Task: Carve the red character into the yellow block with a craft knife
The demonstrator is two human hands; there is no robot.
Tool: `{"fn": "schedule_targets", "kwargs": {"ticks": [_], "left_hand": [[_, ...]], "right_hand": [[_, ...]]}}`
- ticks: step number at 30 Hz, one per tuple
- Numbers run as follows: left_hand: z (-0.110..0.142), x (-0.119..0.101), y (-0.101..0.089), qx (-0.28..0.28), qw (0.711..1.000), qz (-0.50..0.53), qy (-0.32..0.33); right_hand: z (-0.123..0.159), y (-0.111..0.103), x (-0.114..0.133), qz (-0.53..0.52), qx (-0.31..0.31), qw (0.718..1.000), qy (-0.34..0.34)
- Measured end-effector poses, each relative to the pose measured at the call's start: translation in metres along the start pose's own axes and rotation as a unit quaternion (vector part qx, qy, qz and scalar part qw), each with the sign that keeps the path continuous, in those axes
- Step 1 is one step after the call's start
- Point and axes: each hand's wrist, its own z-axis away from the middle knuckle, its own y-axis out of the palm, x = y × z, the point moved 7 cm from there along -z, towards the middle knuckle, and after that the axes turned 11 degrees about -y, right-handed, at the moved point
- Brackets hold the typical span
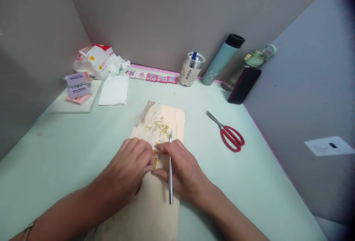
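A small block (155,153) with red, white and yellow on its face sits between my two hands, partly covered by fingers. My left hand (135,156) is closed, its fingertips gripping the block's left side. On the other side, my right hand (181,165) has its thumb and index finger at the block's edges. A silver craft knife (171,174) is tucked in the same hand, blade pointing away from me. Beneath both hands lies a wooden board (177,122), where yellow-green shavings (163,127) are scattered just beyond my fingers.
Red-handled scissors (232,137) lie right of the board. Along the back stand a row of carved character blocks (161,77), a clear jar (191,69), a teal bottle (222,61), a green-lidded bottle (256,58) and a phone (244,85). Wrapped blocks (78,85), white paper (113,90) and a bag (95,60) sit left.
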Motion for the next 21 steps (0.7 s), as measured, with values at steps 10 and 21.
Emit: {"fn": "schedule_targets", "kwargs": {"ticks": [10,21], "left_hand": [[0.002,0.042,-0.023,-0.002,0.988,0.052,-0.147],[0.001,0.049,-0.035,-0.035,0.989,0.052,-0.131]], "right_hand": [[0.0,0.001,-0.004,0.005,0.011,1.0,-0.001],[0.001,0.001,-0.003,-0.007,0.007,1.0,-0.017]]}}
